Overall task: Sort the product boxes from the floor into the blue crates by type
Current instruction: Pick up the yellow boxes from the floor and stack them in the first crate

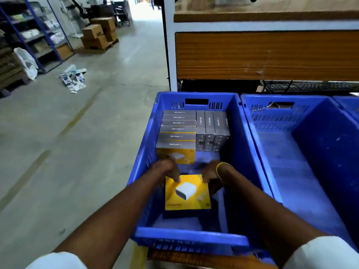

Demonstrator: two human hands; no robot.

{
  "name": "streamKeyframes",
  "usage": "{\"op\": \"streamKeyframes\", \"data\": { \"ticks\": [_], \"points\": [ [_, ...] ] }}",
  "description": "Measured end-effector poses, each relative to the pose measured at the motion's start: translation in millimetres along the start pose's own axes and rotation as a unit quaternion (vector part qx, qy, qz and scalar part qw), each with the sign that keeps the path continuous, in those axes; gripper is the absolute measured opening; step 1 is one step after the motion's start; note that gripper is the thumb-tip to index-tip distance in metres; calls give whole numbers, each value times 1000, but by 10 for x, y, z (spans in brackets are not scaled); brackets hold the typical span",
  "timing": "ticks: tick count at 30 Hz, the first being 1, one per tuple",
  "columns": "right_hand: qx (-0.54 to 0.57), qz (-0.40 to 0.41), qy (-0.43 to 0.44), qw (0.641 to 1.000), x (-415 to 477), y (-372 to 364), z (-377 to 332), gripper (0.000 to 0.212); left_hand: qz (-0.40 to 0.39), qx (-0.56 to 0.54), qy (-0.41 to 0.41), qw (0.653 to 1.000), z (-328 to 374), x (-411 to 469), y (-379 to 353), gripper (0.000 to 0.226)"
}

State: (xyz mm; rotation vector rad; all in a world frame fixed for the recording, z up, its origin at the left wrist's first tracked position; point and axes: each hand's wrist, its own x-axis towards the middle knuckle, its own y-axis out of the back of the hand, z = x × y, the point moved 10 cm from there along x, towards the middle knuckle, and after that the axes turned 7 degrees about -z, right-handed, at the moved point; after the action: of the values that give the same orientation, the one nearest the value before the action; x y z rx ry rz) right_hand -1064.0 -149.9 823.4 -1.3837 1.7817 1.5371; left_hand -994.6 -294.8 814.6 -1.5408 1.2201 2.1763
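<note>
Both hands on the yellow product box (pixel 187 192), down inside the blue crate (pixel 190 238)!
Left hand (pixel 167 171) and right hand (pixel 210 171) each grip a far corner; matching boxes (pixel 177 131) stand packed at the crate's far end, second crate (pixel 291 152) alongside.

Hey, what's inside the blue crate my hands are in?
Six grey boxes stand in a row at the back left, three upright boxes beside them. The left hand and right hand hold a yellow box nearer you. Anything beneath the boxes is hidden.
</note>
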Motion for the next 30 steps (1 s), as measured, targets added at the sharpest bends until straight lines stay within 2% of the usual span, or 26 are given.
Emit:
{"op": "streamKeyframes", "data": {
  "ticks": [1,3,5,6,8,10,14,18,21,26,30],
  "points": [
    [-32,19,-5,999,-41,77,12,8,-8,-20,-9,1000,35,-22,-27,69],
    [-62,8,-36,997,-218,141,40,30,-2,-8,-52,999,208,-99,-21,60],
    [-121,85,-51,988,-412,379,20,49,72,34,-111,991,450,-251,98,33],
    [-141,139,-52,979,-537,507,-3,51,118,53,-136,982,566,-332,172,38],
    [-146,221,-55,963,-791,696,-15,50,212,114,-170,956,795,-522,331,52],
    [-158,261,-55,951,-968,793,-2,42,285,153,-191,927,956,-731,499,56],
    [-199,328,-51,922,-1204,846,-39,32,362,149,-223,893,1088,-999,846,42],
    [-236,383,-68,891,-1306,1009,-137,26,382,144,-259,875,1187,-1029,1033,44],
    [-284,395,-87,869,-1245,1130,-211,29,370,121,-277,878,1174,-877,1095,51],
    [-298,321,-69,896,-1104,1199,-253,45,341,129,-304,880,1172,-609,1082,58],
    [-267,306,-62,912,-1060,1164,-234,54,335,146,-315,876,1150,-466,1072,58]
  ]
}}
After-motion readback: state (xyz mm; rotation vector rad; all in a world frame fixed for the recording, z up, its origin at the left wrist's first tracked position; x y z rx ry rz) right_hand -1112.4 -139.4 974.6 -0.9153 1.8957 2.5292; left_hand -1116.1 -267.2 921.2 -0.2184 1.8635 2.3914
